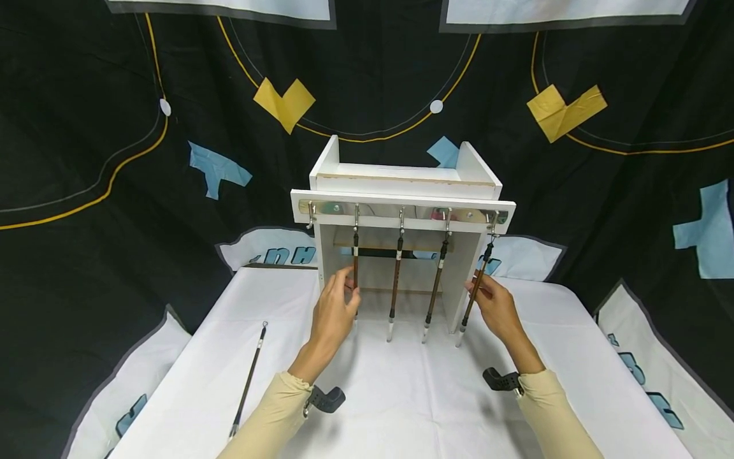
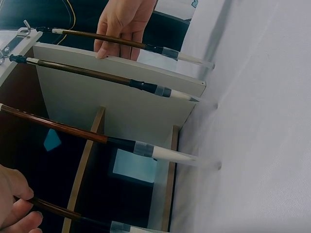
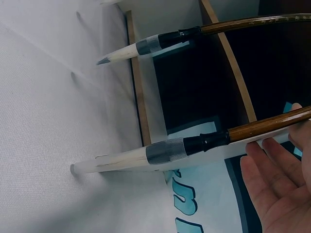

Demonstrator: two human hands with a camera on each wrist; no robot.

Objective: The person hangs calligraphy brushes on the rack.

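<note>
Several calligraphy brushes hang tips down from hooks on a white stand (image 1: 404, 197). My left hand (image 1: 335, 309) is at the leftmost hanging brush (image 2: 56, 208). Its thumb and finger pinch the brown handle in the left wrist view. At the stand's right side, my right hand (image 3: 282, 179) lies beside the rightmost brush (image 3: 272, 121). That handle passes across the front of its fingers, which look loosely bent and not closed round it. Between the hands hang two more brushes, the middle brush (image 1: 397, 274) and another brush (image 1: 437, 280).
One brush (image 1: 252, 373) lies on the white-covered table (image 1: 401, 408), left of my left forearm. The hook (image 1: 311, 213) at the far left of the rail is bare. Behind the stand hangs a black cloth (image 1: 378, 70) with yellow and blue tape.
</note>
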